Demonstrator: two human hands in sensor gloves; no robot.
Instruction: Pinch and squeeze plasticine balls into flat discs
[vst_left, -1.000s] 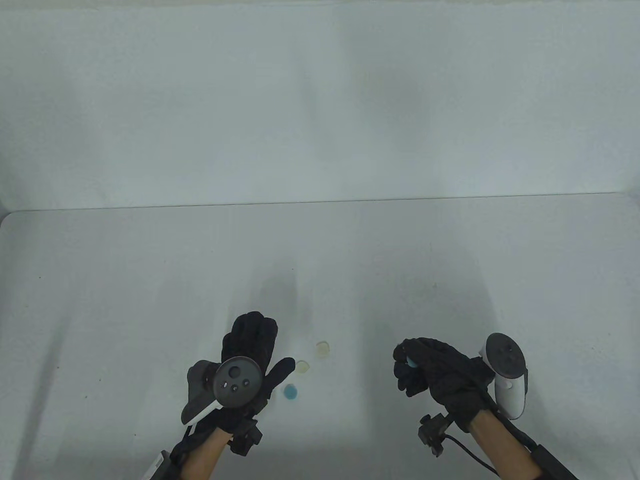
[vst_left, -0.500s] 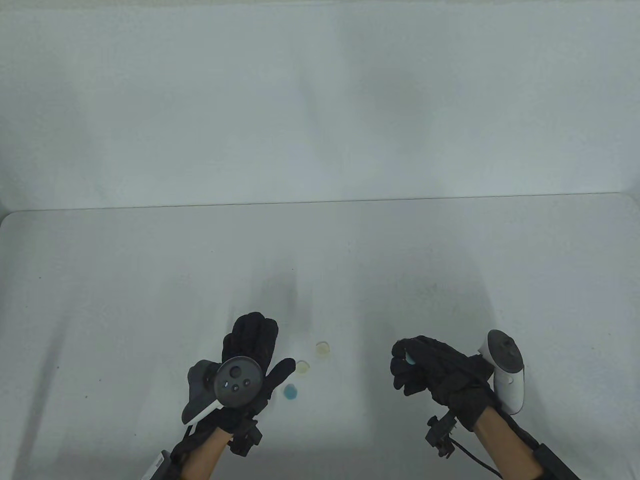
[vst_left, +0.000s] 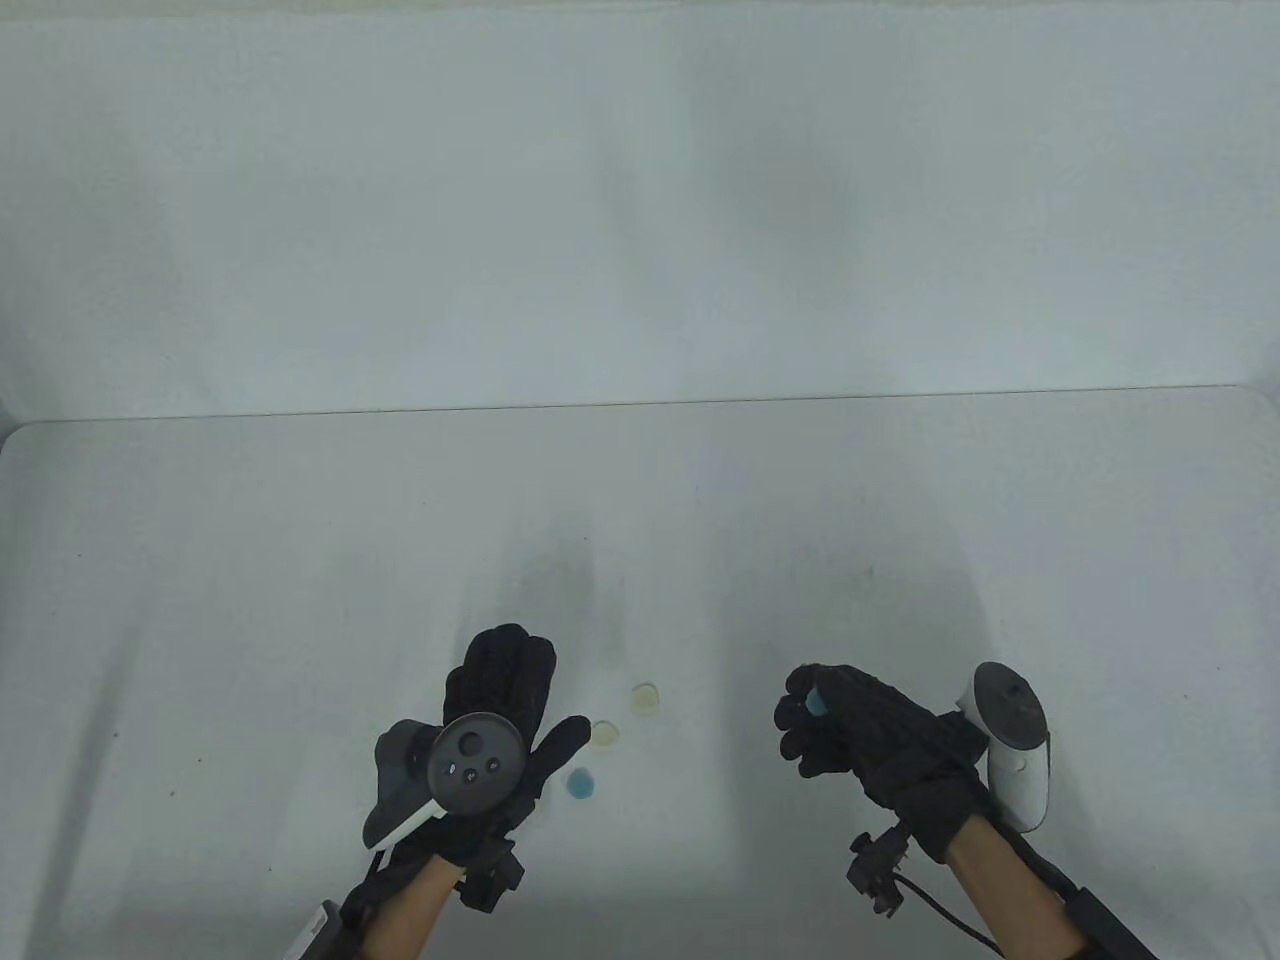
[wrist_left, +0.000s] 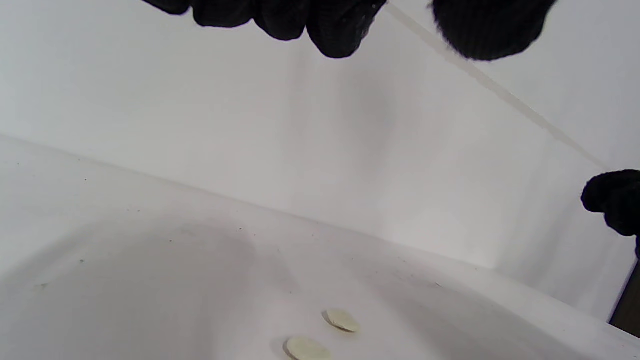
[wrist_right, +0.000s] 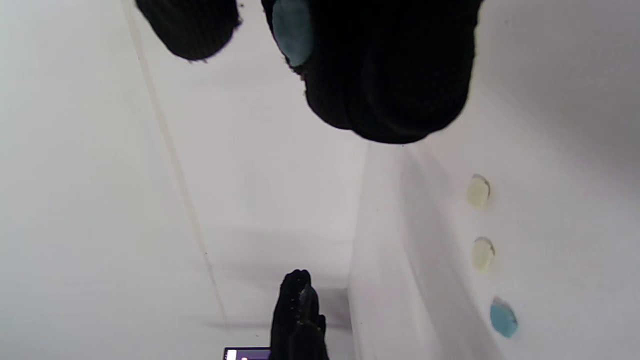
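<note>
Blue plasticine piece (vst_left: 817, 703) pinched between thumb and fingers of right hand (vst_left: 860, 745), held above white surface (vst_left: 250, 600). Left hand (vst_left: 500, 700) spread flat, fingers apart, nothing held. Blue disc (vst_left: 581, 783) and two pale yellow discs (vst_left: 606, 733) (vst_left: 645, 698) laid just beside it. White wall (vst_left: 640, 200) seen behind surface.

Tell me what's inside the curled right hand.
A light blue plasticine piece shows between the right hand's gloved fingertips. Most of it is covered by the glove, so its shape stays unclear.
</note>
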